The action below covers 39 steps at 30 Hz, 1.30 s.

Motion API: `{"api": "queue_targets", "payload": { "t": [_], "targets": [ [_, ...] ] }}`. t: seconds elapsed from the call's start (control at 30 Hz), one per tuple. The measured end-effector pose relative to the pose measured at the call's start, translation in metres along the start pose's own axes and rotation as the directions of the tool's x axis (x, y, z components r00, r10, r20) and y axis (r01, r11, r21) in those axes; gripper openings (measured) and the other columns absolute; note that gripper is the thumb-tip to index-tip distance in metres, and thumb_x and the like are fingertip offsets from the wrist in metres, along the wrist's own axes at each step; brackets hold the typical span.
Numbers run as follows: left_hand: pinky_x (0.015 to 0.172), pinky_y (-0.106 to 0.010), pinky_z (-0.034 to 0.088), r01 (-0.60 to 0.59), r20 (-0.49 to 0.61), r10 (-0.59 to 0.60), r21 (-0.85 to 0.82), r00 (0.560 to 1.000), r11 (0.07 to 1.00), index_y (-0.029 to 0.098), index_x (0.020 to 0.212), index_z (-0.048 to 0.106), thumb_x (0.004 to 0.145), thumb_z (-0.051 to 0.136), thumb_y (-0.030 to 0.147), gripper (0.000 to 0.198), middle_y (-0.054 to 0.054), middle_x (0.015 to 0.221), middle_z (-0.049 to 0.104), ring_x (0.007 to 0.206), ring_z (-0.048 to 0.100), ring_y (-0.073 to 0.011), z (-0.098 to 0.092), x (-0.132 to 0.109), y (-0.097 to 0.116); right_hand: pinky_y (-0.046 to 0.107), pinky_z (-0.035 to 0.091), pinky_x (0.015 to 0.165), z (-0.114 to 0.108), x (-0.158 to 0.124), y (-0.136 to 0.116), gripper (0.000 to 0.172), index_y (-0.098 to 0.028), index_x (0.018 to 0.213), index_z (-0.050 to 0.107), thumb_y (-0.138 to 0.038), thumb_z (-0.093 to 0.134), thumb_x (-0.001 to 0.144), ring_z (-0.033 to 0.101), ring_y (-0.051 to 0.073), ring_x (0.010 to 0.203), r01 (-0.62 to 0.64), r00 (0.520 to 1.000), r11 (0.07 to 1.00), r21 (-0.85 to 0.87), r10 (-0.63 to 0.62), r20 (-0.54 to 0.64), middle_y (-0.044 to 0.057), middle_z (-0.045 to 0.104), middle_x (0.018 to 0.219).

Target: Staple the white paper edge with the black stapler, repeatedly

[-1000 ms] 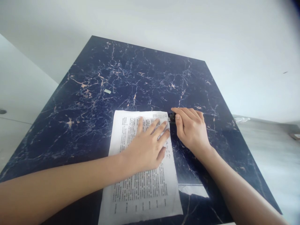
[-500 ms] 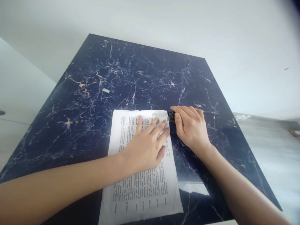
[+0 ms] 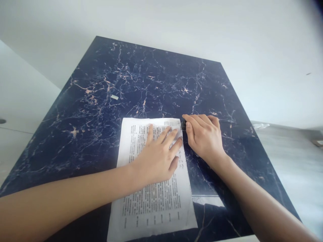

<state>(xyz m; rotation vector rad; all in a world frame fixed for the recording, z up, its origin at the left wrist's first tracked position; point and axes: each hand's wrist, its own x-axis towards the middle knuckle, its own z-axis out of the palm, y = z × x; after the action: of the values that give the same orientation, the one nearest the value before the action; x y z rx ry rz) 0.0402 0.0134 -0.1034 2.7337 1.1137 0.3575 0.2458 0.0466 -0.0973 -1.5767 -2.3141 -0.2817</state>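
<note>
A printed sheet of paper (image 3: 151,198) lies on a dark blue marble table (image 3: 141,84). My left hand (image 3: 158,156) rests flat on the sheet with its fingers spread, pressing it down. At the sheet's top right corner my right hand (image 3: 204,136) is closed, thumb and fingers pinching a small black object (image 3: 183,124). That object touches the paper's corner and is mostly hidden by my fingers; it looks like a clip.
A small pale piece (image 3: 114,97) lies on the table to the far left. White walls (image 3: 227,30) stand behind and to the left of the table. A grey floor (image 3: 290,161) shows past the table's right edge.
My right hand has edged slightly left, closing tighter over the small black object at the paper's corner. My left hand stays flat on the sheet.
</note>
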Motion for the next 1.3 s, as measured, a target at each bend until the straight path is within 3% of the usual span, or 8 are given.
{"api": "queue_targets", "payload": {
  "t": [0.33,0.7,1.3],
  "targets": [
    [0.121,-0.074,0.018,0.022,-0.023,-0.022,-0.021,0.999,1.000,0.018,0.148,0.053,0.101,0.044,0.035,0.050,-0.019,0.155,0.045,0.145,0.040,-0.0391,-0.001,0.000,0.000,0.047,0.032,0.100,0.005,0.000,-0.004,0.035,-0.023,0.127,0.066,-0.026,0.040,0.105,0.060,0.028,0.100,0.051,0.999,0.997,-0.066,-0.050,0.009,0.008,0.075,0.107],
    [0.120,-0.075,0.019,0.013,-0.021,-0.013,-0.005,1.000,1.000,0.018,0.149,0.052,0.102,0.043,0.036,0.051,-0.019,0.152,0.047,0.145,0.039,-0.0397,0.000,-0.002,0.000,0.043,0.031,0.091,0.002,0.002,0.010,0.037,-0.024,0.102,0.064,-0.030,0.028,0.108,0.051,0.025,0.087,-0.089,0.993,0.995,0.040,0.092,-0.070,0.007,0.062,0.092],
    [0.121,-0.074,0.020,0.004,0.009,-0.004,-0.012,1.000,1.000,0.017,0.147,0.053,0.102,0.042,0.037,0.050,-0.016,0.158,0.045,0.148,0.036,-0.0392,0.000,0.000,-0.001,0.045,0.031,0.089,-0.004,0.001,0.021,0.040,-0.024,0.100,0.063,-0.034,0.025,0.108,0.050,0.026,0.089,-0.148,0.986,0.989,-0.001,0.147,-0.075,0.007,0.059,0.088]
  ]
}}
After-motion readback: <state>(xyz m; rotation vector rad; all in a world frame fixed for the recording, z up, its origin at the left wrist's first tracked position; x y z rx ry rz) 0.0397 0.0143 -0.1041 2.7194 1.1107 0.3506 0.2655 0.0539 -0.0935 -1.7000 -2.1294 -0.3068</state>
